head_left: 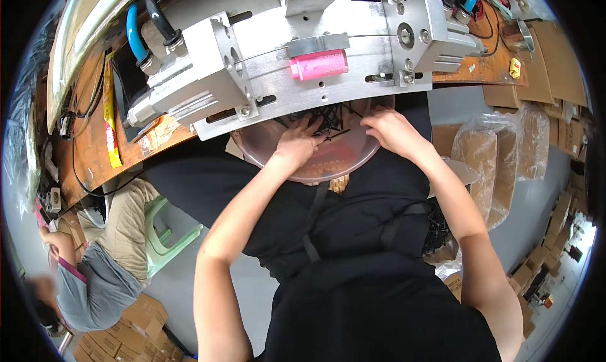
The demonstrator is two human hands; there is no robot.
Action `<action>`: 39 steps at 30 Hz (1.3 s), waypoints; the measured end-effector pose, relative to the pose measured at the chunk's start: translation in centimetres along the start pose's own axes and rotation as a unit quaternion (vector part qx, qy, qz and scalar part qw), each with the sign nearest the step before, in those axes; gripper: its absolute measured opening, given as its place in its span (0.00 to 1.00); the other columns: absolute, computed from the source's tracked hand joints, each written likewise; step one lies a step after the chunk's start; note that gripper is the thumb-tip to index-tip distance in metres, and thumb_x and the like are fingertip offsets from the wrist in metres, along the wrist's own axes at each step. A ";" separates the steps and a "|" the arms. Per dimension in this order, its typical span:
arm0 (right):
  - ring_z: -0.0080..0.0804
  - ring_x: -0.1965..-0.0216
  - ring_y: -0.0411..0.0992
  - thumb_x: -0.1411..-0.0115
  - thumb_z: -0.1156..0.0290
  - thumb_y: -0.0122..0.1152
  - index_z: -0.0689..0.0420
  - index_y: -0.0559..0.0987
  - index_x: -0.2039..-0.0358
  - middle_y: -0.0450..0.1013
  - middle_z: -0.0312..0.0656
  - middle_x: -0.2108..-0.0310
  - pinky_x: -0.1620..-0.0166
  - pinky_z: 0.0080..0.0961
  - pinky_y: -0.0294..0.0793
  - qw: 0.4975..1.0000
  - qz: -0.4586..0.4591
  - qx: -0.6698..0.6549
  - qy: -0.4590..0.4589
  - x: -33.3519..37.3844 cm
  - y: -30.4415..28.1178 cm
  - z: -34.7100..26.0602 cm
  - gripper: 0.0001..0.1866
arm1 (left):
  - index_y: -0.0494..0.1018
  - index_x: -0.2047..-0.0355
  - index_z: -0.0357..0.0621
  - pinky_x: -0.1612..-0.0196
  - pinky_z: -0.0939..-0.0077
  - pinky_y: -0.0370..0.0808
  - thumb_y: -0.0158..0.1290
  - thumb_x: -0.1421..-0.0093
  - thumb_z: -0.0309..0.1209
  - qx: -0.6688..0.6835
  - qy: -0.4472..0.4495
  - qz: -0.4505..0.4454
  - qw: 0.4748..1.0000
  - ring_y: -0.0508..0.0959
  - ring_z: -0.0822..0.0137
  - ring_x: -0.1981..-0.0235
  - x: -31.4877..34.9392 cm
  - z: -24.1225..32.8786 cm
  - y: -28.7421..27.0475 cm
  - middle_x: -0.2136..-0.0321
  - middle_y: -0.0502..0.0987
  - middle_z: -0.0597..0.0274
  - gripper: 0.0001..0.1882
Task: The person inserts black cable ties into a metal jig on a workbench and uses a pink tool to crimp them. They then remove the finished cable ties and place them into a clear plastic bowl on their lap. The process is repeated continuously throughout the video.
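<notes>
A translucent plastic basin (334,166) rests on my lap, partly under the front edge of a metal machine. Inside it lie several thin black plastic sticks (329,119). My left hand (302,138) reaches into the basin with its fingers spread among the sticks; one stick lies by its fingertips. Over the basin's right side, my right hand (392,130) has its fingers curled and pinched together; what they hold, if anything, is too small to make out. Above both hands, a pink cylinder (319,65) sits against a metal block on the machine plate (271,112).
Metal cylinders (189,84) with blue and black hoses flank the plate on a wooden table (151,138). Another person (104,273) sits at the left beside a green stool (165,236). Cardboard boxes and a plastic-wrapped carton (489,154) stand at the right.
</notes>
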State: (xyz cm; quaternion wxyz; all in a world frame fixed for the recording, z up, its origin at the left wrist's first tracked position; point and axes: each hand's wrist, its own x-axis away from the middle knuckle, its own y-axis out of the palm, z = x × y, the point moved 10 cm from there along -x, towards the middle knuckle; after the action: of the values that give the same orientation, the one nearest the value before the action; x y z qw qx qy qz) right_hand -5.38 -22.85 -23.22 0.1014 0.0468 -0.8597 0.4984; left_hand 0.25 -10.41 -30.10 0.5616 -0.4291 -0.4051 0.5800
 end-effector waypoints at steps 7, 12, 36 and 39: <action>0.49 0.58 0.72 0.46 0.76 0.61 0.62 0.78 0.65 0.75 0.48 0.64 0.53 0.38 0.71 0.998 0.022 -0.056 0.007 -0.6 1.2 3.5 0.07 | 0.72 0.46 0.51 0.43 0.62 0.65 0.52 0.39 0.41 0.045 -0.212 0.128 0.968 0.71 0.49 0.46 0.6 -9.8 -3.7 0.48 0.73 0.48 0.22; 0.48 0.60 0.72 0.45 0.77 0.60 0.61 0.78 0.66 0.75 0.47 0.67 0.54 0.37 0.71 0.996 0.033 -0.077 -0.012 -1.2 0.9 4.0 0.06 | 0.72 0.46 0.55 0.38 0.58 0.59 0.53 0.39 0.44 0.098 -0.253 -0.012 0.963 0.68 0.51 0.43 3.0 -11.2 -1.3 0.47 0.72 0.50 0.22; 0.56 0.54 0.72 0.42 0.77 0.47 0.62 0.72 0.58 0.73 0.57 0.58 0.53 0.44 0.70 0.997 0.015 -0.021 0.068 -6.4 5.4 3.2 0.12 | 0.80 0.57 0.46 0.33 0.54 0.55 0.52 0.37 0.37 0.155 -0.209 -0.153 0.953 0.64 0.58 0.37 9.2 -0.6 -5.9 0.51 0.77 0.64 0.13; 0.53 0.58 0.74 0.41 0.69 0.54 0.62 0.72 0.58 0.74 0.57 0.61 0.55 0.44 0.72 0.990 -0.034 -0.084 0.104 -8.7 8.5 -0.1 0.13 | 0.80 0.58 0.45 0.34 0.55 0.58 0.54 0.39 0.32 0.169 -0.244 -0.071 0.952 0.62 0.54 0.37 10.6 -1.3 -8.2 0.49 0.75 0.62 0.11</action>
State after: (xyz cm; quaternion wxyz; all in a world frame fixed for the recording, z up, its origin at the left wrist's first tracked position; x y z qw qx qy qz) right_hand 1.58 -18.67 -32.34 0.2106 0.0150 -0.8813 0.4227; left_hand 3.96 0.52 -23.15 0.5499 -0.1432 -0.4553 0.6855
